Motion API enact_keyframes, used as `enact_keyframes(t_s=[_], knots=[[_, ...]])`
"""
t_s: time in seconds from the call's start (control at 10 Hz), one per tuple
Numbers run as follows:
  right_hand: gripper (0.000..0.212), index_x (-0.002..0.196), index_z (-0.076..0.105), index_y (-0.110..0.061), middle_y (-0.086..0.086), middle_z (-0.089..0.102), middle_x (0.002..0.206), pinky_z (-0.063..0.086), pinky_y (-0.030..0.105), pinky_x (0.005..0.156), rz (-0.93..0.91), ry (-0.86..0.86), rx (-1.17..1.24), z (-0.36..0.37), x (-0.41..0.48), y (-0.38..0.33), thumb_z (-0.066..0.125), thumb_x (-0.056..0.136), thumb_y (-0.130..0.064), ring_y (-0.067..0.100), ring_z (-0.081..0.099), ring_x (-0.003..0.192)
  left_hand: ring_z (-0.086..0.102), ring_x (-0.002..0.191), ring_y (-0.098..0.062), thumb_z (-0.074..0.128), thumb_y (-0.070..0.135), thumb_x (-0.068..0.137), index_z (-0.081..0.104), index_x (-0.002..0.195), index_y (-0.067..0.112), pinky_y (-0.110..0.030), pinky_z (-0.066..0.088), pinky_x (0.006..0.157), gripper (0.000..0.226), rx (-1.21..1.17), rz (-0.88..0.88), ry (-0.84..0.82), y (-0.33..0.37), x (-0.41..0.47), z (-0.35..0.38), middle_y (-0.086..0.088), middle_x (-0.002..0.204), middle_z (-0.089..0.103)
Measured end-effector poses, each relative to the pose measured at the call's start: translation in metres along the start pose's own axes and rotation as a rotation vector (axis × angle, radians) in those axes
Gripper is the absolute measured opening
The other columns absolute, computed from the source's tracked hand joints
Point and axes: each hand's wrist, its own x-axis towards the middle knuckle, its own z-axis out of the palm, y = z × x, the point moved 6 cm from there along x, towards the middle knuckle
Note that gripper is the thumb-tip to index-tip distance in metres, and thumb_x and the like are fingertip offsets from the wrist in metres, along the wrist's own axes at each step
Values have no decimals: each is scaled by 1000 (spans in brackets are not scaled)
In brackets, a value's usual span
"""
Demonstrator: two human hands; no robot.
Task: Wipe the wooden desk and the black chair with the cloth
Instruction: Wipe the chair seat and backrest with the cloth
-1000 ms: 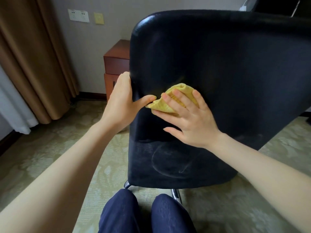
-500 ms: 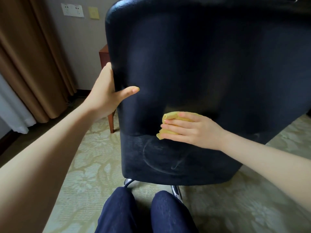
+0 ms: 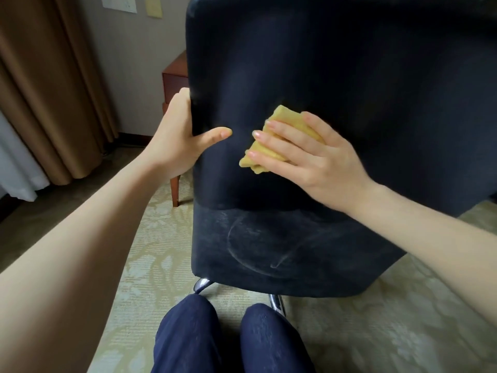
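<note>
Though the chair (image 3: 349, 63) half hides it, perhaps a nightstand (image 3: 175, 76) stands behind.

At the left hang brown curtains (image 3: 40, 90) beside a white sheer curtain (image 3: 13, 162). A white socket plate (image 3: 118, 2) and a yellowish plate (image 3: 153, 6) sit on the wall. A patterned carpet (image 3: 376, 319) covers the floor.
</note>
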Motion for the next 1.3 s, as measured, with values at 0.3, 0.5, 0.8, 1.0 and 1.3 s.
enact_keyframes(t_s=[0.3,0.5,0.8,1.0,1.3], knots=[[37,133,48,-7,-2,63,124,23,37,116,99,-51,567,71,14,-88,44,97,-16,11,49,126,50,104,-13,70,21,83,42,112,23,-18,43,83,41,45,-14,-3,-5,8,-7,-1,115,50],[33,116,67,-9,4,62,126,37,41,108,61,-433,601,98,-43,-130,70,83,-9,20,52,125,48,117,-13,70,22,85,39,132,16,-30,42,98,57,47,-114,-60,-11,13,-10,1,129,48],[45,120,66,-15,-2,57,133,32,36,111,69,-500,539,50,-114,-89,77,76,-11,14,47,128,35,134,-20,66,42,81,25,147,19,-46,28,112,81,94,-259,234,-5,-25,-6,-2,144,36],[38,127,61,-19,1,56,135,35,40,109,-97,-395,202,24,-124,-50,54,92,-4,19,50,127,-7,147,-22,69,50,80,-8,152,21,-51,-6,115,109,126,-490,251,1,-62,45,-9,160,-10],[32,120,67,-20,2,64,123,40,38,105,91,-66,94,14,-69,-23,60,92,-4,18,58,117,-12,146,-21,61,67,75,-22,148,16,-52,-10,112,122,127,-472,196,-8,-58,70,-8,160,-11]])
